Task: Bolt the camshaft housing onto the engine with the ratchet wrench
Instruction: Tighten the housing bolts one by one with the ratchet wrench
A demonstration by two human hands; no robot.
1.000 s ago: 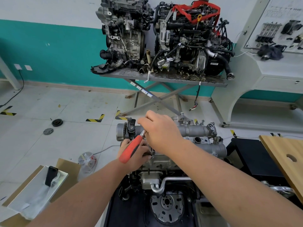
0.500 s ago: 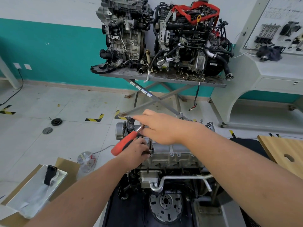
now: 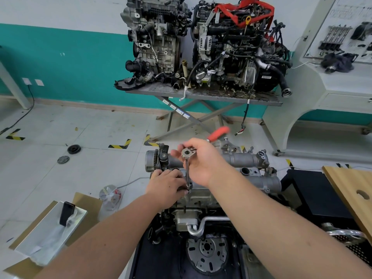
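The grey camshaft housing lies along the top of the engine in front of me. The ratchet wrench stands on a long extension bar whose socket sits at the housing's near edge. My right hand grips the ratchet at its head, and the red handle sticks out behind it, up and to the right. My left hand holds the lower end of the extension at the socket. The bolt itself is hidden.
A flywheel faces me low on the engine. Two other engines stand on a scissor table behind. A cardboard box with a phone lies at left, a wooden board at right. Pulleys lie on the floor.
The red handle swung from the lower left of the ratchet head round to the upper right, behind my right hand. My left hand stayed at the socket.
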